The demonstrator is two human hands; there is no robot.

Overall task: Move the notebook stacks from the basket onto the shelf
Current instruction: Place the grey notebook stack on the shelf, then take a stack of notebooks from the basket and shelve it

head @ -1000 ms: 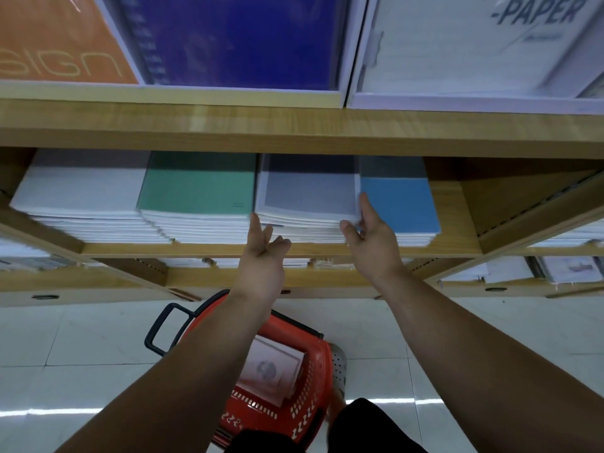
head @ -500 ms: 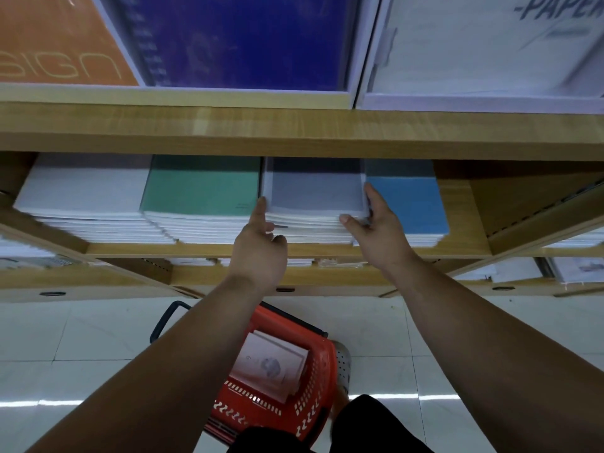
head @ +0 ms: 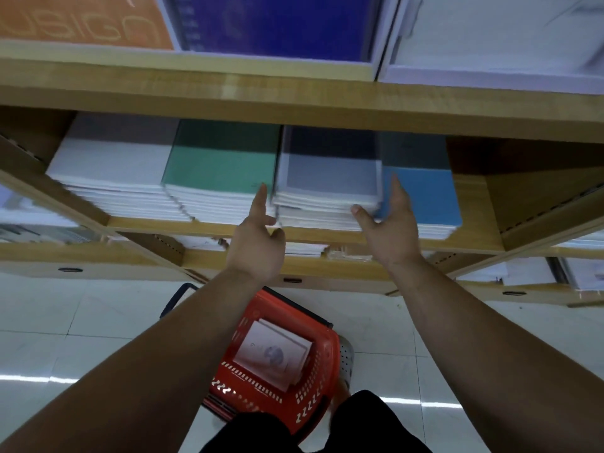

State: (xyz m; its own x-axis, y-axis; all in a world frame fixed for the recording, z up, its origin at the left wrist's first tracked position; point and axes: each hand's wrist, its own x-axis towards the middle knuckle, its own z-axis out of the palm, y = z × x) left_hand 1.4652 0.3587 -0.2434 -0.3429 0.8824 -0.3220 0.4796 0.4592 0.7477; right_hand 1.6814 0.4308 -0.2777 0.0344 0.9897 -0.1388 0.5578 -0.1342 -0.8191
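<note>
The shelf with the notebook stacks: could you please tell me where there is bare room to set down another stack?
A bare patch of shelf lies between the blue stack and the right side panel. Leftward it is crowded: white stack, green stack, grey stack and blue sit edge to edge, left hand and right hand flanking the grey.

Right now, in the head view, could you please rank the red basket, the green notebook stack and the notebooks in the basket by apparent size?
1. Unranked, about alike: red basket and green notebook stack; the left arm hides part of the basket.
2. Clearly smallest: notebooks in the basket.
</note>
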